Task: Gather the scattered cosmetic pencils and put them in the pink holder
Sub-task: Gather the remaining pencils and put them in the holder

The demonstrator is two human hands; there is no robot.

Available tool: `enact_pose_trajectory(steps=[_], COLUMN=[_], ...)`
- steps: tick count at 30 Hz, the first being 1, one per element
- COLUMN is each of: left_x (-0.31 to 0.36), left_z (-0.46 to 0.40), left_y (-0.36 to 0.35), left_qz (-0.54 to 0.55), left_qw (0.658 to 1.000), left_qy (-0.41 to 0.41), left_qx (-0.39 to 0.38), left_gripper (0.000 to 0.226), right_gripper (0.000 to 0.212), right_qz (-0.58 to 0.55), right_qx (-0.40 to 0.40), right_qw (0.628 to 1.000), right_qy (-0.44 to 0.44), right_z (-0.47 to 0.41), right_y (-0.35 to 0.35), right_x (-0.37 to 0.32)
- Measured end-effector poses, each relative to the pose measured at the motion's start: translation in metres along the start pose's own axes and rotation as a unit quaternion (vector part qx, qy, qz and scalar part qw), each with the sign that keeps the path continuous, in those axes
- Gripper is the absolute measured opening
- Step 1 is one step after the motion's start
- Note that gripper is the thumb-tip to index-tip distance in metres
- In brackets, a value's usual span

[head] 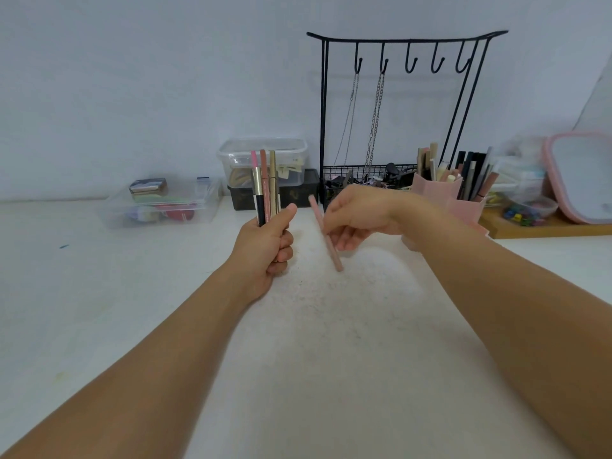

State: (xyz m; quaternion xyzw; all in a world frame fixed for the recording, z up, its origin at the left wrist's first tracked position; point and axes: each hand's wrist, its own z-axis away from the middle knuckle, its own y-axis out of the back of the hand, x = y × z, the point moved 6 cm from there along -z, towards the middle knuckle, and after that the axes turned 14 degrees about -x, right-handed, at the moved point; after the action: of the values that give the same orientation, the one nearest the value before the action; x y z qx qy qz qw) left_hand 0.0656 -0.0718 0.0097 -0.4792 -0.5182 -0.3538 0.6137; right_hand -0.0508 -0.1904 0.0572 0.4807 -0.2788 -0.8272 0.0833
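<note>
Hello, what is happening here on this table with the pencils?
A person is collecting cosmetic pencils. The left hand grips a bundle of pencils upright above the white table. The right hand pinches one pink pencil, tilted, close to the bundle. The pink holder, behind the right wrist, already holds several pencils. Those in the hands are not yet in it.

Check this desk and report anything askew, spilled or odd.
Nothing looks spilled or broken. A small dark blue fleck lies alone on the white table at far left; too small to identify. The left hand grips a bundle of pencils upright; the right hand pinches a blurred pink pencil, tilted.
</note>
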Motion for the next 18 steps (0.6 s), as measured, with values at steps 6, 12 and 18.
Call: enact_pose_trajectory(steps=[6,12,18], left_x=[0.004,0.004,0.0], left_z=[0.003,0.004,0.003], left_y=[-0.005,-0.015,-0.014], left_qz=[-0.011,-0.021,-0.054], left_qw=[1.0,0.996,0.994], left_qy=[-0.012,-0.03,-0.016], left_qx=[-0.023,-0.085,-0.098], left_gripper=[0.056,0.056,0.026], right_gripper=[0.008,0.004,0.015], right_qz=[-0.165,-0.186,-0.181], right_qx=[-0.026,-0.017,0.03], right_qw=[0.972,0.962,0.965], right_qy=[0.162,0.198,0.188], right_z=[0.007,0.004,0.0], right_y=[-0.005,-0.017,-0.023], right_x=[-0.032,-0.043,-0.043])
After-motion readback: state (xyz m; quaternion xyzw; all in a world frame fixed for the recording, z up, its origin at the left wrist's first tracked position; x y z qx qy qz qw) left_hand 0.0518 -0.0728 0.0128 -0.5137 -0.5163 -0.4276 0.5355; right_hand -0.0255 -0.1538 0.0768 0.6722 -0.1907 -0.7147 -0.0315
